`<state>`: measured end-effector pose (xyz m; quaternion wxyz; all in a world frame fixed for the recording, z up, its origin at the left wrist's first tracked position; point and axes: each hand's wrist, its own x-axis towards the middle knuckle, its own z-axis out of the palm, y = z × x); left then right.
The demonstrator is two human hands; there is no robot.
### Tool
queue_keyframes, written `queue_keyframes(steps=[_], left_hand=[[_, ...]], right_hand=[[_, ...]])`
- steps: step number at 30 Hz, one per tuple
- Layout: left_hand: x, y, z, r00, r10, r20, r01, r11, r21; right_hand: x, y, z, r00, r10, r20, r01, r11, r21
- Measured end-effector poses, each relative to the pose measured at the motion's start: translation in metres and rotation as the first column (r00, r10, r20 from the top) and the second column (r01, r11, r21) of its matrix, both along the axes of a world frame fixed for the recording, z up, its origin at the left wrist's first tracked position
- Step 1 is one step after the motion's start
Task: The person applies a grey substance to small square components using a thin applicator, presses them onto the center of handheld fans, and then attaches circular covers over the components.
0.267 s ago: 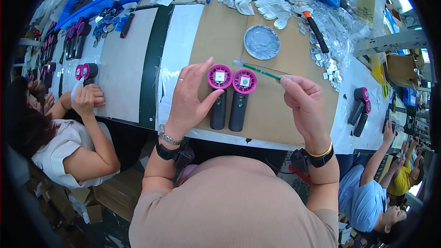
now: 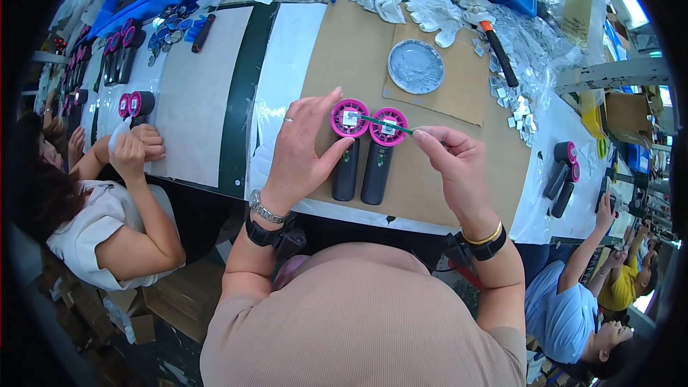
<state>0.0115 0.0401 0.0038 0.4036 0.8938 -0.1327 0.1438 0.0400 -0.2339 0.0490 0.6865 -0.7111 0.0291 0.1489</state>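
Two handheld fans with dark grey handles and pink round heads lie side by side, the left fan (image 2: 345, 172) and the right fan (image 2: 376, 175). A pale square sits in the middle of each head. My left hand (image 2: 301, 150) curves round the left fan's head, thumb at its neck and fingers along the far left rim, seemingly steadying it. Between thumb and fingers, my right hand (image 2: 459, 161) pinches a thin green stick (image 2: 400, 128). It crosses over the right fan's head, its tip at the left fan's square; whether it touches cannot be made out.
Beyond the fans, a round dish (image 2: 416, 67) smeared with grey paste rests on cardboard (image 2: 459, 104). White gloves (image 2: 433, 14), an orange-and-black cutter (image 2: 498, 54) and several small square pieces (image 2: 522, 118) lie farther off. People work at both sides.
My right hand has moved left and slightly nearer, bringing the stick's tip from beyond the fan heads down to the left fan's square. My left hand stays at the left fan.
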Motion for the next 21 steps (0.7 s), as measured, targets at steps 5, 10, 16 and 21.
queue_keyframes(steps=[5,10,16,21], left_hand=[[0.000,-0.001,0.000,1.000,0.004,-0.020,-0.005,1.000,-0.012],[0.000,0.001,0.000,0.999,0.006,-0.036,-0.006,1.000,-0.019],[0.001,0.003,0.000,0.999,-0.002,-0.045,0.001,0.999,-0.032],[0.003,0.002,-0.001,0.999,-0.005,-0.038,0.004,1.000,-0.029]], right_hand=[[-0.002,0.002,-0.012,0.950,0.131,0.284,-0.054,0.963,-0.265],[-0.007,-0.001,-0.011,0.661,0.415,0.625,-0.038,0.851,-0.524],[-0.010,-0.003,-0.015,0.222,0.713,0.665,0.080,0.666,-0.741],[-0.018,-0.002,-0.021,0.189,0.740,0.645,0.096,0.640,-0.762]])
